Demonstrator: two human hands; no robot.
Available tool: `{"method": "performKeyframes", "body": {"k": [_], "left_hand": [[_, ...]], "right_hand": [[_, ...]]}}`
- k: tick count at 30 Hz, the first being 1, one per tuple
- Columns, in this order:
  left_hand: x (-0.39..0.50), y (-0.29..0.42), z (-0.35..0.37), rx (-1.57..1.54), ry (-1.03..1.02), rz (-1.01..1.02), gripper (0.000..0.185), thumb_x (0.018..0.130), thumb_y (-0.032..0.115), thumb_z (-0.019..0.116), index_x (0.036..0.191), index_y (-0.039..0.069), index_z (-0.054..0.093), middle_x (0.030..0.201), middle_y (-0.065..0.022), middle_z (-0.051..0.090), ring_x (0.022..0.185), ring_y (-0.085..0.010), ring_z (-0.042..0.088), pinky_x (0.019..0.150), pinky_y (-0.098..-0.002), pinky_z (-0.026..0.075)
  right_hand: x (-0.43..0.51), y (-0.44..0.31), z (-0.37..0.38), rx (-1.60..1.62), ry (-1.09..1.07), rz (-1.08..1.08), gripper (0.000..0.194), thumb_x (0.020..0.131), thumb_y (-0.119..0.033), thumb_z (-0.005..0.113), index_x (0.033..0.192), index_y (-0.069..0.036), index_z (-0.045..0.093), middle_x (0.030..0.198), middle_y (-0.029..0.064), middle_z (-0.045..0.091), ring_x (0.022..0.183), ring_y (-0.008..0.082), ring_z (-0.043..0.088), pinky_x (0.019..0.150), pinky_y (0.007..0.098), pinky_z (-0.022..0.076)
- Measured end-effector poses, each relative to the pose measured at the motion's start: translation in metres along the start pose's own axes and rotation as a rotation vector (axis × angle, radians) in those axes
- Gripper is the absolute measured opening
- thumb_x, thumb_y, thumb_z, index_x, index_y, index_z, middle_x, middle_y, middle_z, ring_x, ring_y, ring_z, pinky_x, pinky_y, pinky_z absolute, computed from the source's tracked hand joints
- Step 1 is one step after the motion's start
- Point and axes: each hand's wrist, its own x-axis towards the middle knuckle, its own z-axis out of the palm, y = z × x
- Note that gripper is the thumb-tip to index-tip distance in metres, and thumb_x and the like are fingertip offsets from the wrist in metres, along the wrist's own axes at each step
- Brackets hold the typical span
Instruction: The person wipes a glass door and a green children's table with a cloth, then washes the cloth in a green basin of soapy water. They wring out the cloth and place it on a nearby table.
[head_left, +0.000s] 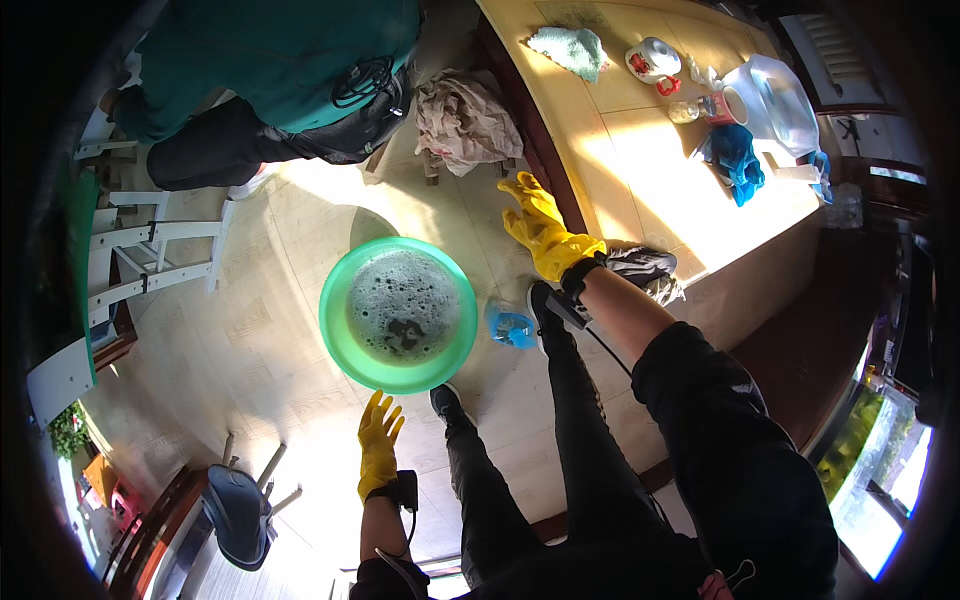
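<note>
A green plastic basin (335, 346) stands on the floor in front of me, holding foamy water (401, 300) with a dark gap in the suds. My left hand (380, 446), in a yellow rubber glove, is just outside the basin's near rim with its fingers apart and nothing in them. My right hand (541, 225), gloved the same way, is stretched out near the edge of a yellow tabletop (615, 150); its fingers are spread and it holds nothing. Beside the basin, close to my right shoe, lies a blue-tinted clear plastic bottle (511, 328).
A crumpled pinkish cloth (466, 120) covers a low stool beyond the basin. A person in a green top (277, 67) is near it. The table bears a pale green towel (571, 52), a paper roll (652, 60) and a blue bag (735, 161). A white folding ladder (161, 251) is at left.
</note>
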Motion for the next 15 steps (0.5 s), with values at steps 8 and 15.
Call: {"method": "performKeyframes", "body": {"k": [8,15], "left_hand": [[-0.010,-0.058,0.108,-0.181,0.248,-0.035,0.056,0.105,0.025,0.050,0.157,0.010,0.037,0.151,-0.0217,0.048,0.130,-0.0345,0.058,0.107,-0.0415,0.050],[-0.039,-0.058,0.196,-0.294,0.239,-0.066,0.052,0.105,0.023,0.051,0.155,0.009,0.039,0.148,-0.0217,0.050,0.128,-0.0328,0.059,0.108,-0.0381,0.050]], "right_hand": [[0.176,0.102,0.111,-0.290,-0.165,0.086,0.045,0.085,-0.016,0.073,0.128,-0.008,0.064,0.138,0.0220,0.059,0.128,0.0386,0.057,0.108,0.0420,0.0478],[0.193,0.110,0.105,-0.148,-0.199,0.046,0.040,0.088,-0.019,0.073,0.125,-0.006,0.065,0.135,0.0199,0.060,0.126,0.0348,0.059,0.106,0.0400,0.0499]]}}
